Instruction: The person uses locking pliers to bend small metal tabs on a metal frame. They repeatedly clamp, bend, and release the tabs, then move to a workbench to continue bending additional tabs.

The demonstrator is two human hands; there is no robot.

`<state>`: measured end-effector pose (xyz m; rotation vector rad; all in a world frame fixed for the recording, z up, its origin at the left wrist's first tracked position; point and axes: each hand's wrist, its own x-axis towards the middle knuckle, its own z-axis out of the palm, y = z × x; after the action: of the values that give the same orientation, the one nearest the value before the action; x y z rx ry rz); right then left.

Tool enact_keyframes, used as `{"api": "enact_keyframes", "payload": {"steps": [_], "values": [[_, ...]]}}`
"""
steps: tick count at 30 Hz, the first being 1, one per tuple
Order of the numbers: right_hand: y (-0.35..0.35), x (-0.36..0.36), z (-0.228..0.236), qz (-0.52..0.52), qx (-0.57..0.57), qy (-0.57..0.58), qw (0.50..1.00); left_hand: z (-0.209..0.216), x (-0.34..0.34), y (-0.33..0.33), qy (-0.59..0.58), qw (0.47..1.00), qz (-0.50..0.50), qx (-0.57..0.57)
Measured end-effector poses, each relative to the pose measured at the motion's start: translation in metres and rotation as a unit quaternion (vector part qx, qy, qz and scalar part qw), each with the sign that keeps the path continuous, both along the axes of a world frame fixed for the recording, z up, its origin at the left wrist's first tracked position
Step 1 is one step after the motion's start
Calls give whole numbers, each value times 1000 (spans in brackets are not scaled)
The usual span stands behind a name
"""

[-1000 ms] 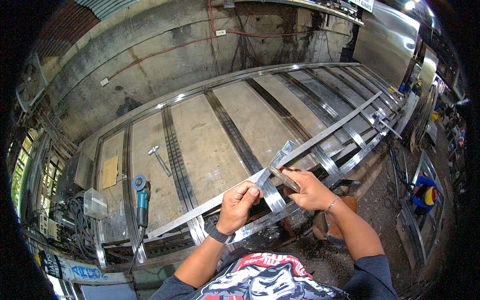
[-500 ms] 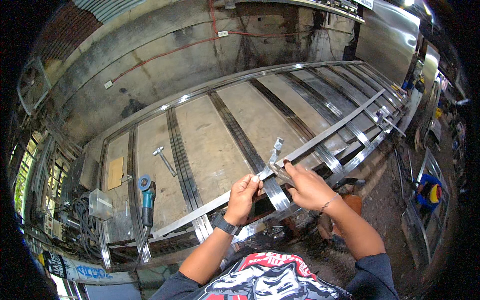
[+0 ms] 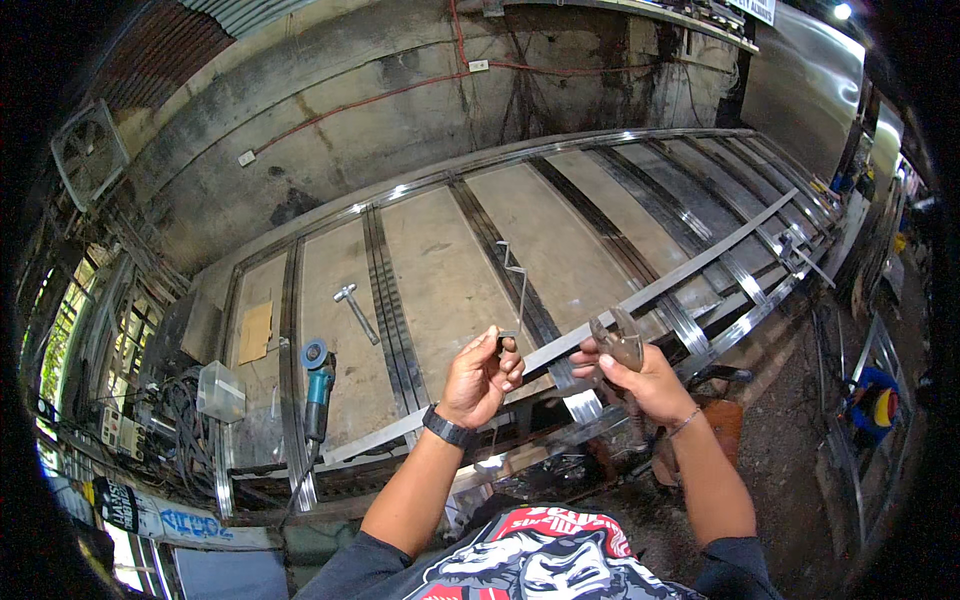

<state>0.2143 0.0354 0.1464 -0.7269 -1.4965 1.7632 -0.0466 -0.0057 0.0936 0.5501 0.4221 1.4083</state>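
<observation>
My left hand, a dark watch on its wrist, pinches the lower end of a thin bent metal strip. The strip stands up from the fingers, with a zigzag bend at its top. My right hand is closed round a worn metal tool that looks like pliers, its jaws pointing up. Both hands hover over a long flat grey bar, which lies slantwise across the ribs of a metal frame.
On the panel between the ribs lie a hammer and a piece of brown cardboard. A blue angle grinder rests on a rib, beside a clear plastic box. A concrete wall rises behind the frame.
My hands have moved apart. The strip, earlier down at the bar by the tool, now stands raised in my left hand. My right hand has drawn the tool to the right and tipped it up.
</observation>
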Motion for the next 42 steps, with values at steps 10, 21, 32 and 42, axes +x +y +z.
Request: {"api": "enact_keyframes", "payload": {"steps": [10,21,32,42], "values": [[21,-35,24,-60,-37,179,981,17,44,-11,87,996,8,-19],[-2,-34,22,-62,-27,187,980,11,95,-36,380,883,257,98],[-31,-25,25,-65,-31,152,986,25,110,-71,532,764,340,133],[-23,-13,14,-85,-85,114,986,9,75,-61,425,872,205,126]]}}
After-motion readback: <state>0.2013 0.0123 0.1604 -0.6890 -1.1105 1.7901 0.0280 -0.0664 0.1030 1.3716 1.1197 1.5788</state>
